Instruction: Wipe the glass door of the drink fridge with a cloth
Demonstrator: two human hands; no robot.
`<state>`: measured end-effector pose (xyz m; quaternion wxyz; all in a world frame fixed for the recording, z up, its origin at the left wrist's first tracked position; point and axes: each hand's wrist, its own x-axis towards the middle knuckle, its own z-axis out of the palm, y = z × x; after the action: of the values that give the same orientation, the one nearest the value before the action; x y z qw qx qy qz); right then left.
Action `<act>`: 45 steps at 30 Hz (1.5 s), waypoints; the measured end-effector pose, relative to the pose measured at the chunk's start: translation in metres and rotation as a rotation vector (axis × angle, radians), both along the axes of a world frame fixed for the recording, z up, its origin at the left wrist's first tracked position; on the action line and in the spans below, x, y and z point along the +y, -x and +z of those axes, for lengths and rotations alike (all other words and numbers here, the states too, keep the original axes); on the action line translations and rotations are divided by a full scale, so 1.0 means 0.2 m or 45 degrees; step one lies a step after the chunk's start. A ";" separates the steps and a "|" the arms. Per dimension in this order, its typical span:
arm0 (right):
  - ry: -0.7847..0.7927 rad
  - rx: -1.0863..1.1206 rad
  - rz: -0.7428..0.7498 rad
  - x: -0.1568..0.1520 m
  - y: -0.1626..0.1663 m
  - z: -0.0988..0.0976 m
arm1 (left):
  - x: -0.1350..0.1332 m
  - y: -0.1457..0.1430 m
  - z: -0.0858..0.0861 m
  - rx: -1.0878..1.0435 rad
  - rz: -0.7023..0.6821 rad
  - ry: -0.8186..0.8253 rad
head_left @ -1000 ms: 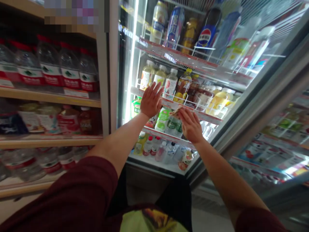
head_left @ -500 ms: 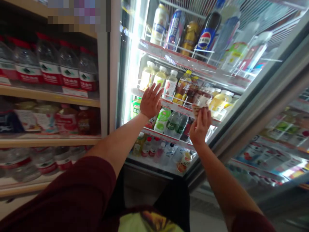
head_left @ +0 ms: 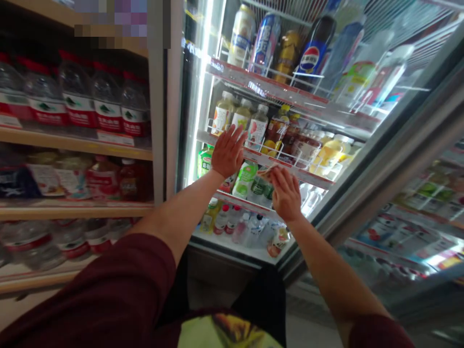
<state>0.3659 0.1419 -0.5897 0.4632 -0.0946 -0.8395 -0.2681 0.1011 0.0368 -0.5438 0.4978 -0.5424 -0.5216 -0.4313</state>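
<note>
My left hand lies flat with its fingers stretched out, against what looks like the glass door of a lit drinks fridge. My right hand is lower and to the right, its fingers pressing a beige-brown cloth to the same surface. Only an edge of the cloth shows past the fingertips. Behind the left hand stands a bottle with a white and red label. Green-labelled bottles are on the shelf behind the gap between both hands.
Shelves of red-capped water bottles line the left side. Inside the fridge, cans and a cola bottle stand on the top shelf. A metal door frame runs diagonally at right, with another fridge beyond it.
My right hand has swept left and slightly down with the cloth, uncovering the brown and yellow bottles on the middle shelf. My left hand has stayed in place.
</note>
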 end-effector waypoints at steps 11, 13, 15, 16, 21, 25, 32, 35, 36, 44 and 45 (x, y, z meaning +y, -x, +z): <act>0.002 0.636 0.034 0.13 -0.04 0.07 | 0.02 0.02 -0.01 0.033 0.042 -0.043; 0.082 0.468 0.036 0.04 0.03 -0.06 | 0.02 0.02 -0.02 0.033 0.054 -0.041; 0.116 0.124 0.047 -0.05 0.07 -0.20 | 0.02 0.02 -0.02 0.023 0.054 -0.033; 0.102 -0.062 0.061 -0.08 0.09 -0.25 | 0.01 0.02 -0.02 0.021 0.053 -0.030; -0.014 -0.349 0.081 -0.12 0.08 -0.30 | 0.00 0.01 -0.02 0.018 0.037 -0.023; 0.009 0.018 0.005 -0.02 0.03 -0.09 | 0.00 0.00 -0.02 0.007 0.013 -0.008; 0.017 0.577 0.052 0.08 0.03 0.11 | 0.01 -0.01 -0.03 -0.038 -0.006 -0.019; 0.078 0.455 0.003 0.01 0.10 0.02 | 0.01 -0.09 -0.06 -0.092 -0.030 -0.092; 0.104 0.366 0.003 -0.01 0.12 -0.02 | 0.01 -0.13 -0.08 -0.087 -0.048 -0.097; 0.171 0.210 0.297 -0.04 0.19 -0.07 | 0.02 -0.41 -0.22 0.489 -0.379 0.226; 0.170 0.249 0.303 -0.03 0.17 -0.04 | 0.02 -0.41 -0.21 0.460 -0.355 0.236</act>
<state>0.3317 0.1366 -0.5981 0.5638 -0.0508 -0.8116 -0.1444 0.1840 0.0417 -0.5864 0.4669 -0.7208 -0.3814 -0.3421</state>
